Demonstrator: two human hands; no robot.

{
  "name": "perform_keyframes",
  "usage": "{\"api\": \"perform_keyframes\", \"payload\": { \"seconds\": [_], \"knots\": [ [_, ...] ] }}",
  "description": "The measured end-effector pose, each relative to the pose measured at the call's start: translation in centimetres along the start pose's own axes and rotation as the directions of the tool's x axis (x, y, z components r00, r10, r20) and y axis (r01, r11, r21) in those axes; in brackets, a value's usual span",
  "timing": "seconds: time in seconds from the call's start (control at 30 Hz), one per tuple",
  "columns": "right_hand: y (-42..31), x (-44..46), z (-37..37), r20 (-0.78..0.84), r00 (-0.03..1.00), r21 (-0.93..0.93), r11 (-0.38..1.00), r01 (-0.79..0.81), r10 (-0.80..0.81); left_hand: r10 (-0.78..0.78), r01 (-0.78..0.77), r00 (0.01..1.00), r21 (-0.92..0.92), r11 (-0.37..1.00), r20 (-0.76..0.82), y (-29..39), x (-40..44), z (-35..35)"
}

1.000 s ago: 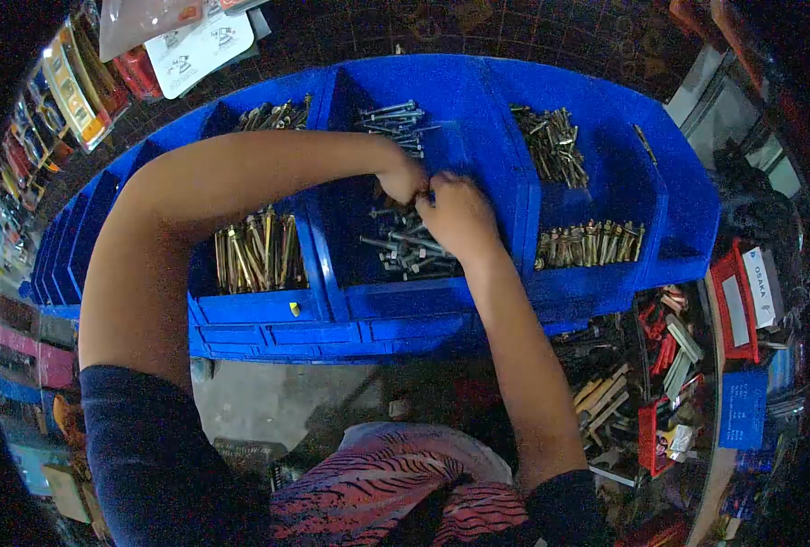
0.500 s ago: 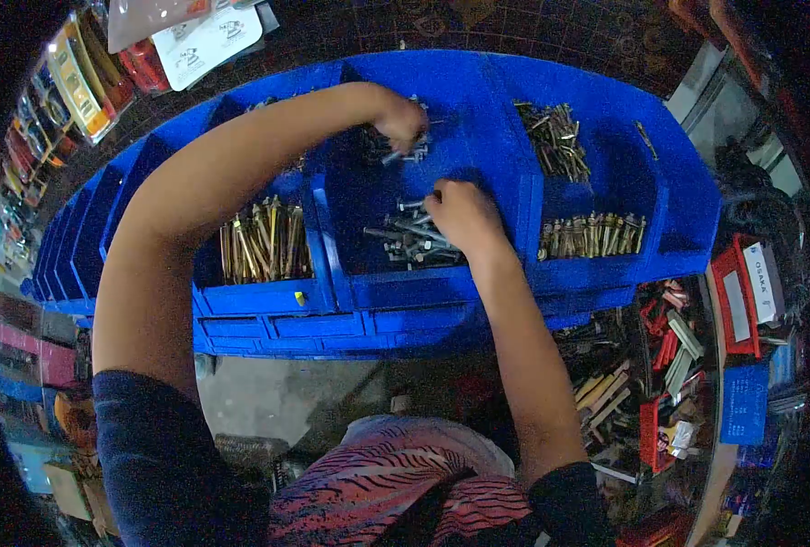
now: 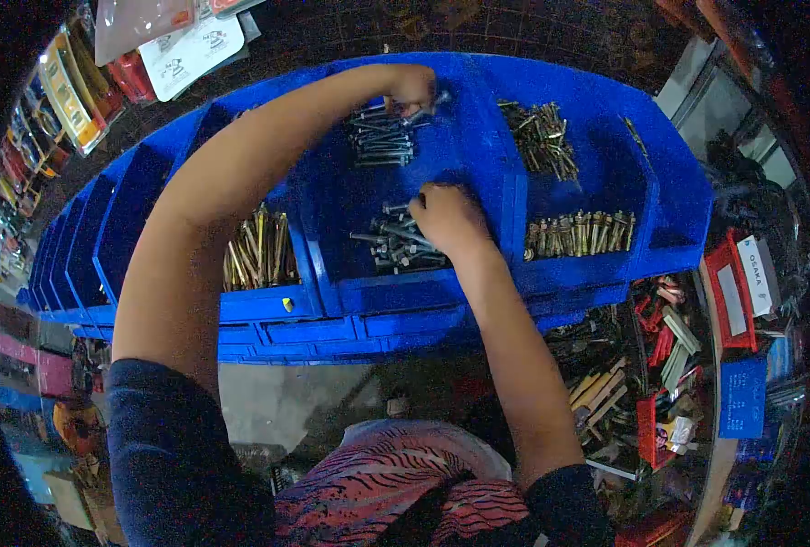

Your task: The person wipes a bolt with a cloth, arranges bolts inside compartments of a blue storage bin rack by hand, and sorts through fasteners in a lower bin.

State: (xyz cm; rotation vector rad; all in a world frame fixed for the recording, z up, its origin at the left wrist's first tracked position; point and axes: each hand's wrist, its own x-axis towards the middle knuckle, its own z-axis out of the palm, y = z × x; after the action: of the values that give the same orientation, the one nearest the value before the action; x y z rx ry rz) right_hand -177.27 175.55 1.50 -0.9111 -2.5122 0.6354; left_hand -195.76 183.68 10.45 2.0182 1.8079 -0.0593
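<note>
My left hand [image 3: 414, 88] is closed above the far pile of silver bolts [image 3: 382, 141] in the middle compartment of the blue bin [image 3: 378, 292]. A bolt [image 3: 440, 98], somewhat blurred, sticks out from its fingers on the right. Below that hand, many of the far bolts lie side by side. My right hand [image 3: 451, 219] has its fingers curled at the right edge of the near bolt pile [image 3: 400, 244]. Its palm faces down, so whatever it holds is hidden.
Brass-coloured anchor bolts [image 3: 259, 251] fill the compartment on the left. More lie in two groups on the right, a far pile [image 3: 540, 137] and a near row [image 3: 580, 234]. Red trays [image 3: 731, 287] stand at the right, and packaged goods [image 3: 68, 87] hang at the left.
My left hand has risen up and away from the far bolts, uncovering them, with a bolt at its fingers. My right hand stays by the near pile. The view has shifted slightly.
</note>
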Motion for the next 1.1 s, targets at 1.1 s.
{"api": "perform_keyframes", "payload": {
  "seconds": [1.1],
  "knots": [
    [1.5, 0.7, 1.0, 0.002, 0.999, -0.018, 0.999, 0.043, -0.043, -0.042, 0.108, 0.993, 0.682, 0.723, -0.112, 4.7, -7.8, 4.1]
  ]
}}
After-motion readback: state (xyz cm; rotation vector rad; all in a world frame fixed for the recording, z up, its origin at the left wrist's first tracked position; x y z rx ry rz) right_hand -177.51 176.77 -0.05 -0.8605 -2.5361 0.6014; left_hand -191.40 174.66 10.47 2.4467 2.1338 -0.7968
